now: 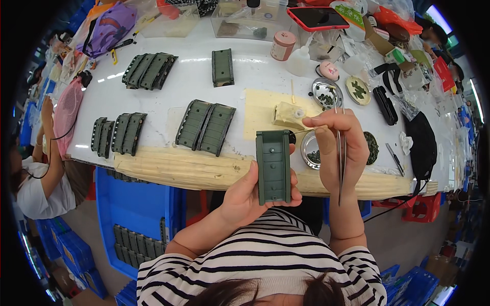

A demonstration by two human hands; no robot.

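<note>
My left hand grips a green ribbed plastic part, held upright above the table's near edge, with small round studs down its middle. Fingers wrap round it from behind and the thumb presses its left side. Just to the right, my right hand is closed on a pair of metal tweezers, which run down through the palm. Its thumb and forefinger also pinch a thin stick-like thing, too fine to name, reaching toward the part's upper right corner. Behind this hand, a round metal dish with small dark green pieces is partly hidden.
Similar green parts lie in groups on the white table's left half. A yellowish block rests on a pale sheet. Another metal dish, a phone and a pink jar stand farther back. A blue bin sits below left.
</note>
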